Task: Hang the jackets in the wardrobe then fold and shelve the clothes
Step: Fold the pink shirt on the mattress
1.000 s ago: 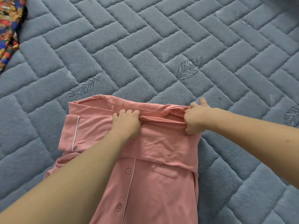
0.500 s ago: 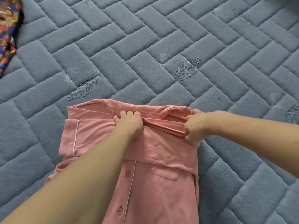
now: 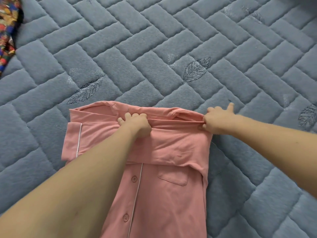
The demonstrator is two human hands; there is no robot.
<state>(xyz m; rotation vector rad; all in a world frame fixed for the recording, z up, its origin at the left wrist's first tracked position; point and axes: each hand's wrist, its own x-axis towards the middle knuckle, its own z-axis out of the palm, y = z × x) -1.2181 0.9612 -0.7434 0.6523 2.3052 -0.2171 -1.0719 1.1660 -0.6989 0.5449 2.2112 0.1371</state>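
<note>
A pink button-up shirt [image 3: 164, 189] with white piping and a chest pocket lies front-up on the bed, its sleeves folded across the chest. My left hand [image 3: 137, 124] grips a fold of fabric near the collar at the shirt's top middle. At the top right corner my right hand [image 3: 216, 120] pinches the same fold, with one finger pointing outward. The fabric between the two hands is pulled taut. A short sleeve with a white-trimmed cuff [image 3: 73, 141] sticks out on the left.
The shirt rests on a blue-grey quilted bedspread [image 3: 171, 48] with embroidered leaves. A colourful patterned garment [image 3: 7, 31] lies at the far left edge.
Both hands have stretched the fold slightly wider and straighter along the shirt's top. The right hand has moved a little outward, and one of its fingers now points out.
</note>
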